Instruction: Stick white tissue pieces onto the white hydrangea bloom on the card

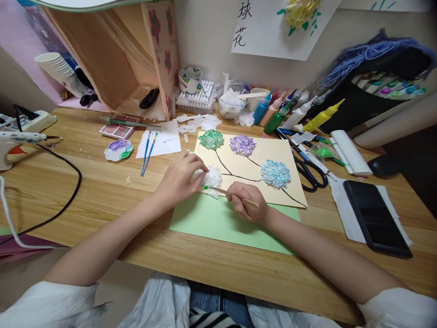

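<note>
On a cream card [244, 193] are green [211, 139], purple [242, 145] and blue [276, 173] ruffled paper flowers, joined by thin black drawn stems. A white ruffled flower [213, 176] is at the card's lower left, with a dab of green at its lower edge. My left hand [182, 178] is closed in a pinch at the left side of this white flower. In my right hand [246, 200], closed, is a flat wooden craft stick [251, 202], its far end at the flower's lower edge. A green sheet [232, 223] lies under the card.
Paint bottles [276, 116] stand behind the card. Black scissors [310, 175] and a phone [377, 218] lie to the right. Two paintbrushes [148, 155], a paint palette [118, 150] and a hot glue gun [20, 141] with a black cable [77, 182] are on the left.
</note>
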A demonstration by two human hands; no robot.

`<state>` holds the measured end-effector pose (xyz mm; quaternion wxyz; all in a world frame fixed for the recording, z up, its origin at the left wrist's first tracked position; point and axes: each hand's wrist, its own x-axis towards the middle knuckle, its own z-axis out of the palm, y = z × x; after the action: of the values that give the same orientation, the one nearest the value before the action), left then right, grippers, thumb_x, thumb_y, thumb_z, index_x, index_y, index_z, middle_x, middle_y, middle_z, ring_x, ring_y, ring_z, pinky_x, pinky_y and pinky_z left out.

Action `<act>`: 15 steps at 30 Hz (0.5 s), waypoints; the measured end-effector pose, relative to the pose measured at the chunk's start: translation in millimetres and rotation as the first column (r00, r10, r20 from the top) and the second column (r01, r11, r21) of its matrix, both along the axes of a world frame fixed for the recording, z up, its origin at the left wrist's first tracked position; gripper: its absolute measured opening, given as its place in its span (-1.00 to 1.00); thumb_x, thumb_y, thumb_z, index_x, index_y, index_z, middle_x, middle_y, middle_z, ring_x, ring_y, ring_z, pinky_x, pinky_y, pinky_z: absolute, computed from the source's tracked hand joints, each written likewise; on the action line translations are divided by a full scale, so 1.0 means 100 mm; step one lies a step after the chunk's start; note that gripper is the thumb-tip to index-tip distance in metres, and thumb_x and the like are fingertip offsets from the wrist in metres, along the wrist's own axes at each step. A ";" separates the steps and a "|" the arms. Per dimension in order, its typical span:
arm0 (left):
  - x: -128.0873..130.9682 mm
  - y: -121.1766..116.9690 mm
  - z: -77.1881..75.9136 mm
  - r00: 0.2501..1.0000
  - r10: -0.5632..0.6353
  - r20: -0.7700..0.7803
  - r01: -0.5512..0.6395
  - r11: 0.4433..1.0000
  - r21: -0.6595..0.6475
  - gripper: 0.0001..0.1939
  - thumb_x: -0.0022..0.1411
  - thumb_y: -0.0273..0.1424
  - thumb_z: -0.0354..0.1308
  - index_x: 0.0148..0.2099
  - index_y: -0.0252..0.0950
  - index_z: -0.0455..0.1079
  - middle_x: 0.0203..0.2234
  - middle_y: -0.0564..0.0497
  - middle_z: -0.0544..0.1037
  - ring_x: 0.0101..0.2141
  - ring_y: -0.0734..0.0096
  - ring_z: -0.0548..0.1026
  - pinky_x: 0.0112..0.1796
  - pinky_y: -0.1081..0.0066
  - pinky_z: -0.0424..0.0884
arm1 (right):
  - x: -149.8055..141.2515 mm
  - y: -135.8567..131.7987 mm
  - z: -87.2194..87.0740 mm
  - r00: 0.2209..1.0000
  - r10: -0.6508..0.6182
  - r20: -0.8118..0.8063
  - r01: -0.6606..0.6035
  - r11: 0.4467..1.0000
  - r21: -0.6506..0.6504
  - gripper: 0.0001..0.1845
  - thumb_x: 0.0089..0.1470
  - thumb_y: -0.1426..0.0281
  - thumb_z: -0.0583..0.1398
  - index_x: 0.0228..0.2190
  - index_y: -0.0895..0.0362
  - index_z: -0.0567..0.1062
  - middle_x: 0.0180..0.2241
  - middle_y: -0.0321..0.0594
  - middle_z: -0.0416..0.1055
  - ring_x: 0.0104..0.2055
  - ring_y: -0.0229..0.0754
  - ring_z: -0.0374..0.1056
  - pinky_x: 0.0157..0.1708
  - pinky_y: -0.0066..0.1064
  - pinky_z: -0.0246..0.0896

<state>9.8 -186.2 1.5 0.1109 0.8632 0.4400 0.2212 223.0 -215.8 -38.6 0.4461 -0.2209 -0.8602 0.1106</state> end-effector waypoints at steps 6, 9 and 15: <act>-0.23 0.21 -0.09 0.955 0.293 -0.048 -0.296 0.932 -0.207 -0.86 0.16 -0.41 0.13 -0.19 -0.31 0.38 -0.29 -0.07 0.50 -0.26 0.26 0.44 -0.23 0.29 0.33 | -0.01 -0.01 -0.01 0.999 -0.041 -0.020 0.040 0.996 -0.080 -0.79 0.14 0.59 -0.04 -0.37 0.09 0.30 -0.57 -0.30 0.30 -0.56 -0.27 0.26 -0.55 -0.46 0.19; -0.28 0.27 -0.17 0.954 0.300 -0.026 -0.290 0.892 -0.347 -0.86 0.11 -0.37 0.19 -0.25 -0.29 0.38 -0.35 -0.02 0.51 -0.32 0.31 0.46 -0.33 0.36 0.33 | -0.02 -0.02 0.00 0.993 -0.117 -0.010 0.113 0.979 -0.168 -0.74 0.19 0.55 -0.06 -0.47 0.08 0.29 -0.55 -0.28 0.30 -0.54 -0.27 0.26 -0.51 -0.44 0.21; -0.29 0.33 -0.25 0.946 0.321 0.053 -0.267 0.858 -0.438 -0.85 0.07 -0.35 0.22 -0.29 -0.28 0.37 -0.42 0.03 0.51 -0.39 0.37 0.46 -0.37 0.41 0.31 | -0.03 -0.01 -0.03 0.976 -0.182 -0.122 0.122 0.913 -0.388 -0.62 0.25 0.47 -0.09 -0.58 0.09 0.28 -0.51 -0.26 0.29 -0.49 -0.28 0.31 -0.50 -0.44 0.23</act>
<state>-19.7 -153.4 -23.7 0.2884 0.7252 0.5964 0.1875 219.9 -217.1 -41.7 0.4679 -0.3597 -0.7654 0.2564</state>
